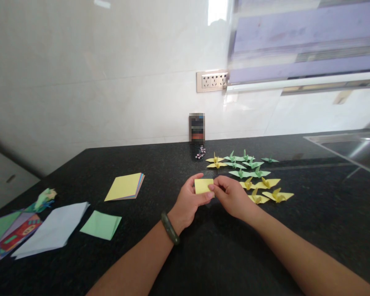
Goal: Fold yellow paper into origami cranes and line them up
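Observation:
A small folded square of yellow origami paper (202,186) is held up above the dark countertop between both hands. My left hand (189,199), with a dark green bangle on its wrist, grips the paper's left and lower side, thumb in front. My right hand (232,195) pinches the paper's right edge between thumb and fingers. Just beyond and to the right of my hands stand several yellow paper cranes (277,195) and several green paper cranes (253,164) in loose rows. What lies behind the folded paper is hidden.
Left of my hands lies a stack of coloured paper (123,187), yellow on top. Nearer are a folded green sheet (101,225), white sheets (54,230), a red printed packet (18,234) and crumpled paper (45,200). A phone-like object (197,128) leans on the wall; a sink (357,150) is at right.

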`<state>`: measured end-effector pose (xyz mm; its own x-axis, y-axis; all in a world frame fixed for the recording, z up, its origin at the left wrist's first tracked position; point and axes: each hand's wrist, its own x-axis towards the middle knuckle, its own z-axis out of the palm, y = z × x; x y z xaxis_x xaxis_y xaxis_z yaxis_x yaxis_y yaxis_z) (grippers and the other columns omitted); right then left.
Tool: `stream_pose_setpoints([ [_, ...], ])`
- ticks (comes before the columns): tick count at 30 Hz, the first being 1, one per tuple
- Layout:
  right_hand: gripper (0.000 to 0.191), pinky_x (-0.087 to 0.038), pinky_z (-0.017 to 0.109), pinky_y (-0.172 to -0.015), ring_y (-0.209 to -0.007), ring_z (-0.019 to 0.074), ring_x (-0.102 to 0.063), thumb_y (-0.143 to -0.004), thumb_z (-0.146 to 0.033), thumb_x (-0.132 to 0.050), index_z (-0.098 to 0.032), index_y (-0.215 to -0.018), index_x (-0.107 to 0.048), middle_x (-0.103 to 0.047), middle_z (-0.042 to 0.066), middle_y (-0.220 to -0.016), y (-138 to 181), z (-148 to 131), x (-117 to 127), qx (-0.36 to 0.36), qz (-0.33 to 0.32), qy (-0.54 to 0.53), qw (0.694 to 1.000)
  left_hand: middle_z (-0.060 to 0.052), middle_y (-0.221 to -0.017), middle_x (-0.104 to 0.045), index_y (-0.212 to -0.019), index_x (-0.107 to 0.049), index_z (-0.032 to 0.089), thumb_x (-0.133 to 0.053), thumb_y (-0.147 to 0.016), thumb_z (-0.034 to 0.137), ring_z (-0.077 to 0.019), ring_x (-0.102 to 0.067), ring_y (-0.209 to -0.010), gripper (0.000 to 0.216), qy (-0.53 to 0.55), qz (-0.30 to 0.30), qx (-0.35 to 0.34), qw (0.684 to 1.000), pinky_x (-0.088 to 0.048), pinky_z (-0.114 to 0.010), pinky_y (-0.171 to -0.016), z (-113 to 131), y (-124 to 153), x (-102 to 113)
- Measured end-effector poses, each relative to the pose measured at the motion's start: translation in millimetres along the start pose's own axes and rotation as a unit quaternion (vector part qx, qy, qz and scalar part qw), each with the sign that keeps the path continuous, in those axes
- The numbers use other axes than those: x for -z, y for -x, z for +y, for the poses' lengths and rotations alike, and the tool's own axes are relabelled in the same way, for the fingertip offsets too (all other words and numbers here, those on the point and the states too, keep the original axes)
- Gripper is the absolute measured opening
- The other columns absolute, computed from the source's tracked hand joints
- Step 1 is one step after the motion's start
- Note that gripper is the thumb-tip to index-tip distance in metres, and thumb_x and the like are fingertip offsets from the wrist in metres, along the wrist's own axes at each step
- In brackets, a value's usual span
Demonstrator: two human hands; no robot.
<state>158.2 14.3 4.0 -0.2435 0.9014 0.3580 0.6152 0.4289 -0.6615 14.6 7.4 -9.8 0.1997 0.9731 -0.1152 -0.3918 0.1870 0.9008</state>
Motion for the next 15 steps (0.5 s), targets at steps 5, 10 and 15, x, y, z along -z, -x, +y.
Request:
stream_pose_setpoints([
  [5,0.024,-0.032,0.023,-0.052,-0.054,0.0116,-0.043,-0.080,-0.025,-0.045,-0.019,-0.057,-0.043,-0.046,-0.001,-0.056,2.2,0.8,-3.6,0.014,0.017,0.013,1.000,0.001,-0.074,-0.061,-0.097,-0.051,0.015,-0.077,-0.050,0.016,-0.0097,-0.057,-0.062,0.054,-0.022,0.005,-0.027,0.999,-0.046,-0.022,-0.057,0.9,0.1,-1.6],
  [10,0.024,-0.031,0.023,-0.052,-0.054,0.0121,-0.043,-0.081,-0.025,-0.044,-0.019,-0.058,-0.043,-0.046,-0.001,-0.057,3.0,-1.0,-3.7,0.022,0.040,0.024,0.999,-0.001,-0.069,-0.064,-0.081,-0.057,0.011,-0.078,-0.048,0.015,-0.0092,-0.056,-0.058,0.040,-0.046,0.015,-0.034,0.998,-0.045,-0.021,-0.057,5.0,-1.7,-2.3],
  [15,0.026,-0.031,0.024,-0.052,-0.054,0.0122,-0.042,-0.082,-0.025,-0.044,-0.019,-0.057,-0.041,-0.045,-0.001,-0.056,2.4,-1.9,-3.7,0.016,0.049,0.032,0.998,-0.006,-0.076,-0.068,-0.083,-0.063,0.009,-0.078,-0.050,0.018,-0.0109,-0.060,-0.061,0.038,-0.040,0.021,0.008,0.999,-0.048,-0.024,-0.062,7.2,-2.5,-1.8],
])
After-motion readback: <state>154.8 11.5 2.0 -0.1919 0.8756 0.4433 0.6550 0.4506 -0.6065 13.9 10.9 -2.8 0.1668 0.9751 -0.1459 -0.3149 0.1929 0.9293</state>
